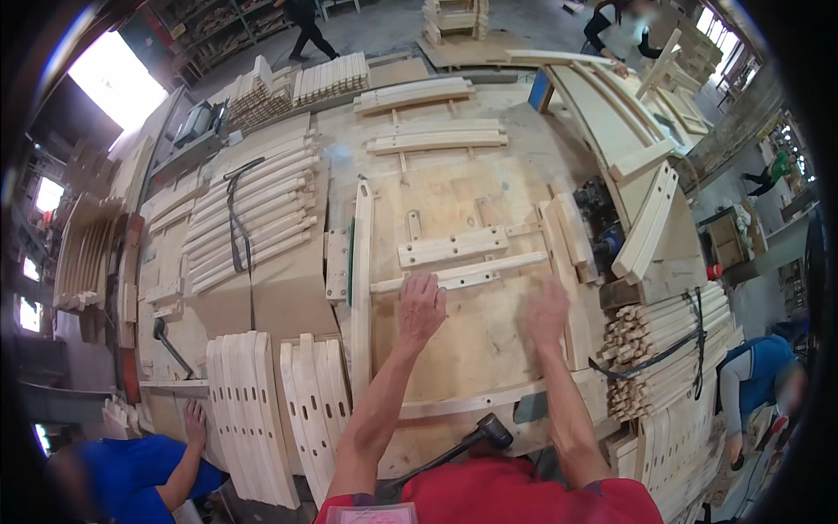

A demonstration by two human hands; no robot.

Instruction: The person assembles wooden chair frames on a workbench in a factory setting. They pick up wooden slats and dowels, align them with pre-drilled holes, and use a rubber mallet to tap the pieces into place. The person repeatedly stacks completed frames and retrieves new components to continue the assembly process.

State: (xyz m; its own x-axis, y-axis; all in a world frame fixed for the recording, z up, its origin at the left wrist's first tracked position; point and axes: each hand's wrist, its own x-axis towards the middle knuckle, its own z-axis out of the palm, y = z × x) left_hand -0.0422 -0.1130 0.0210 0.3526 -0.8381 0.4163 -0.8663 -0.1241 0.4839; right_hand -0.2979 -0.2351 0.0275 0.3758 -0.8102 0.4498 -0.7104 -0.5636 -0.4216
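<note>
The crossbar point(497, 272) lies on the bench point(463, 354) between the left rail point(361, 271) and the right rail point(554, 240), on the near side of the drilled block point(452, 248). The left hand point(422, 307) has its fingers curled at the crossbar, hiding part of its near edge; whether they clamp it cannot be determined. The right hand point(547, 312) is motion-blurred near the crossbar's right end; finger closure and contact cannot be determined. The hands are apart. The right forearm partly covers a dark green patch point(529, 408).
</note>
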